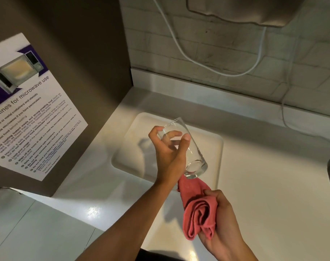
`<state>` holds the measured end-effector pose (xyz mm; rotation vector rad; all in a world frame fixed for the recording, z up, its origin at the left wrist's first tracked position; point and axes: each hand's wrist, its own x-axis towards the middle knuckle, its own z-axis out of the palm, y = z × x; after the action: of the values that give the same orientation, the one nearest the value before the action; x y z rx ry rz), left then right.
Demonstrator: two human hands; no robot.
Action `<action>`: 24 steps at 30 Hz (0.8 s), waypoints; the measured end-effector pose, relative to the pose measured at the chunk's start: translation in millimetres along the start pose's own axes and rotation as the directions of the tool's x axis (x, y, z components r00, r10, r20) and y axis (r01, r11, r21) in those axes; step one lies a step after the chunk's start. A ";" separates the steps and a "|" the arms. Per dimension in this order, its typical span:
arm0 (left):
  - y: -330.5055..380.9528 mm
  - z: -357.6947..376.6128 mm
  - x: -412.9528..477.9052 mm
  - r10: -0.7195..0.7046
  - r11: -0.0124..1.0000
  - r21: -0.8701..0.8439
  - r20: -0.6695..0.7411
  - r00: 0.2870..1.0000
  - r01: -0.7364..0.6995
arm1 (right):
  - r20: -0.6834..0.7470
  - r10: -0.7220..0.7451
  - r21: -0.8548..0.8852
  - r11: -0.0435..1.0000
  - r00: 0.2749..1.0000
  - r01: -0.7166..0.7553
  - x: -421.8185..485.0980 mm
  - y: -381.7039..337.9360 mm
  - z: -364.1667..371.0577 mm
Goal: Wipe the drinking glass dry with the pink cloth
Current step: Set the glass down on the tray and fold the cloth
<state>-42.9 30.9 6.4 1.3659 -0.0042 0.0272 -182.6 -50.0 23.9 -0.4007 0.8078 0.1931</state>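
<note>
Wiping looks just begun: the left hand (169,151) wraps its fingers round the drinking glass (184,147), tilted above the sink (219,147). The right hand (219,219) squeezes the bunched pink cloth (196,210), whose tip touches the glass bottom; next, I think, rub the sides and inside

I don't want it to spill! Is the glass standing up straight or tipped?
Tipped. The left hand holds the glass slanted over the sink, base low against the cloth, rim up and away. It looks empty.
</note>
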 end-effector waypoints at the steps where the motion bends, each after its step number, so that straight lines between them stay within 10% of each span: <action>1: 1.2 0.9 3.6 0.011 1.000 0.017 0.006 1.000 -0.011 | 0.009 0.012 -0.020 1.000 1.000 -0.012 -1.2 -0.6 -1.6; 13: -29.1 -6.1 34.0 -0.033 0.898 0.433 0.235 0.971 -0.074 | 0.184 0.042 0.047 0.998 0.982 -0.052 -18.7 -11.1 -1.6; 24: -40.1 -17.3 31.8 -0.264 0.885 0.461 0.381 0.886 0.066 | 0.152 -0.006 0.057 0.998 0.988 -0.003 -26.2 -15.6 -4.2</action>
<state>-10.4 40.2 -35.9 1.7962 -0.2699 -0.4549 -198.1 -66.4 44.8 -0.3283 0.6610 0.1967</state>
